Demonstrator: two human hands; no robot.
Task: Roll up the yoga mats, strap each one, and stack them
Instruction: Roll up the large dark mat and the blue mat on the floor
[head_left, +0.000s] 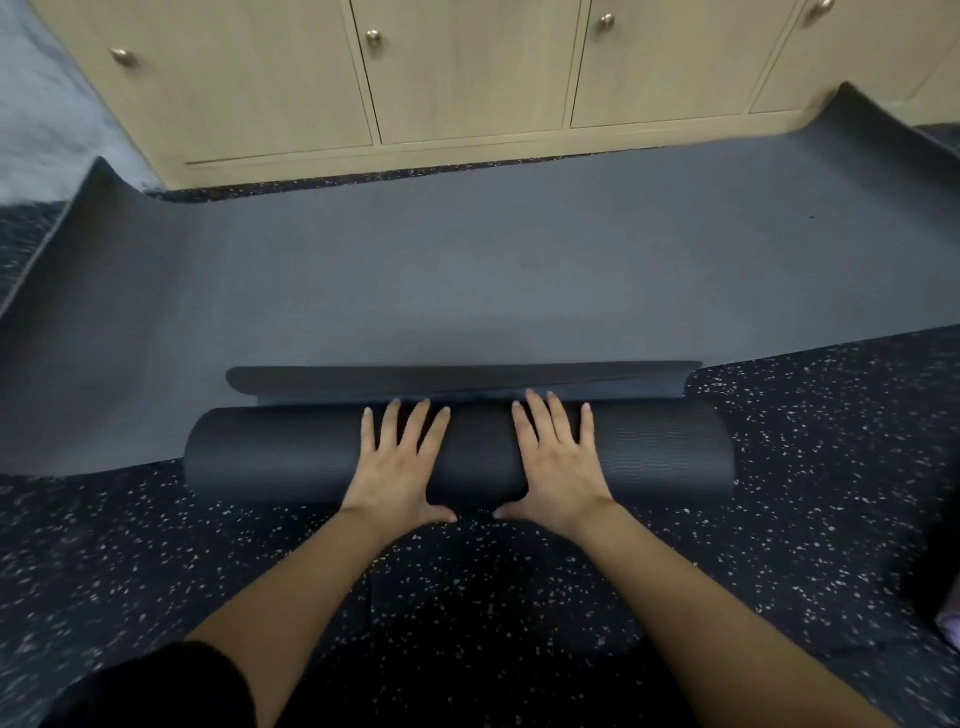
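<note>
Yoga mat roll (291, 457) lies across the lower middle of the frame on speckled floor (156, 561); left hand (400, 467) and right hand (558, 462) press it, fingers spread flat.

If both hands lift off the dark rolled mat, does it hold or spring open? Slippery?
Probably springs open somewhat: the rolled mat shows no strap and its loose end lies flat beyond it. Likely rolls readily: it is a cylinder, held only by the flat left hand and right hand. Ribbed texture suggests grippy.
</note>
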